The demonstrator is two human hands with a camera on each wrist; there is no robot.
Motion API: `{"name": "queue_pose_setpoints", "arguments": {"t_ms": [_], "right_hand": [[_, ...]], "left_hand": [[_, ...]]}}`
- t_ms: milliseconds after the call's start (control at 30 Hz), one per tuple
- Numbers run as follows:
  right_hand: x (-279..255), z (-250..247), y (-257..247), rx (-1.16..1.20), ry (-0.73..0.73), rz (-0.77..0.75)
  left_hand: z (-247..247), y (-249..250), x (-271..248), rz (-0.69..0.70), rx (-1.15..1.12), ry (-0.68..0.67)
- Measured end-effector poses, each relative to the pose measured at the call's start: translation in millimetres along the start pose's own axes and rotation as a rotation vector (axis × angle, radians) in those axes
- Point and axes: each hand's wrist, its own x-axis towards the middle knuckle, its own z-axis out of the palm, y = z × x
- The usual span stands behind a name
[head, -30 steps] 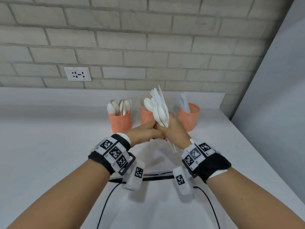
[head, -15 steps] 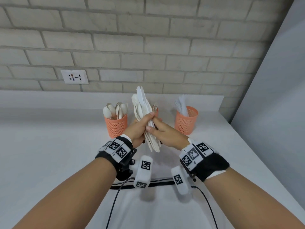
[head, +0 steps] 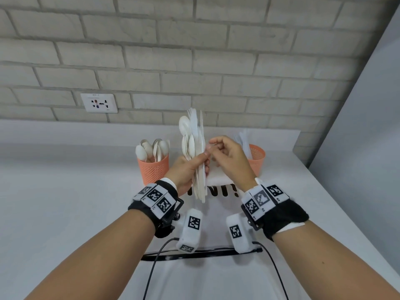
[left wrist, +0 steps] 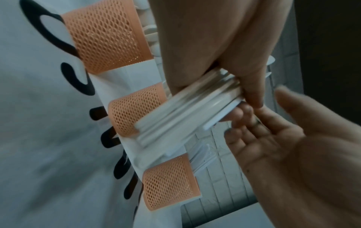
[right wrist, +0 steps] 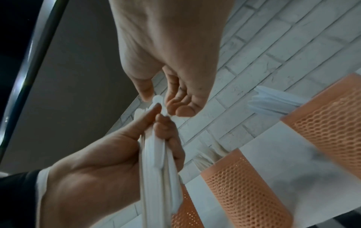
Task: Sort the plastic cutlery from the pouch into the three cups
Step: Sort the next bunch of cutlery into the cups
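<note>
My left hand (head: 204,159) grips a bundle of white plastic cutlery (head: 195,148) upright above the table, with spoon bowls and fork tines at the top. My right hand (head: 216,148) hovers just right of the bundle, its fingers loosely bent with their tips at the bundle's edge. In the left wrist view its palm (left wrist: 283,154) faces the bundle (left wrist: 185,111) and holds nothing. Three orange mesh cups stand behind. The left cup (head: 152,169) holds spoons and the right cup (head: 256,156) holds white pieces. My hands hide the middle cup (left wrist: 132,111) in the head view.
The white pouch (head: 216,273) with black lettering and a black zipper lies on the white table under my wrists. A brick wall with a socket (head: 99,102) runs behind the cups. A grey panel (head: 357,148) closes the right side.
A second ago my right hand held the bundle with my left hand touching it. Now my left hand alone grips it, and my right hand has let go and moved slightly right.
</note>
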Motion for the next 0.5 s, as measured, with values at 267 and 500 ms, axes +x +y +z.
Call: {"name": "queue_pose_setpoints", "arguments": {"t_ms": [267, 500], "right_hand": [[11.6, 7.9, 9.2, -0.033, 0.064, 0.075], [21.1, -2.1, 0.7, 0.109, 0.204, 0.187]], "left_hand": [[-7.4, -1.1, 2.1, 0.017, 0.063, -0.152], [-14.2, -3.2, 5.1, -0.093, -0.071, -0.114]]}}
